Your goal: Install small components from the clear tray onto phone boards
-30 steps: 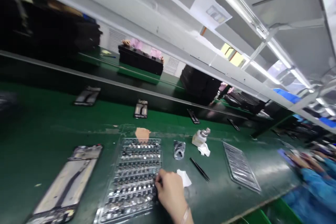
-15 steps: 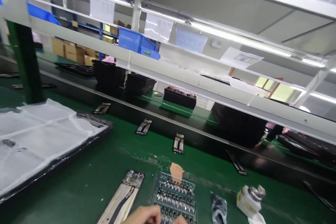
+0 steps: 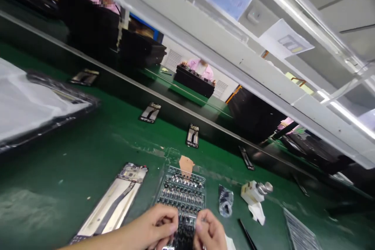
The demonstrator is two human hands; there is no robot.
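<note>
The left hand (image 3: 155,226) and right hand (image 3: 209,231) sit low at bottom centre, fingers curled and turned toward each other, just over the near end of a clear plastic blister tray (image 3: 181,191) packed with rows of small dark components. Neither hand is spread open, but whether either has hold of a part cannot be told. The tray lies on a green bench mat (image 3: 73,160), with a tan paper scrap (image 3: 186,165) at its far edge. Just left of it lies an opened phone frame with a pale back (image 3: 109,199). To the right are a small clear bag of dark parts (image 3: 225,200), a white bottle with a metal top (image 3: 253,192), a crumpled white cloth (image 3: 257,214), black tweezers (image 3: 247,234) and a ribbed clear tray (image 3: 299,230). A white plastic sheet (image 3: 32,101) lies at far left, and a person in a pink smock (image 3: 200,68) sits at a distant bench, upper centre.
</note>
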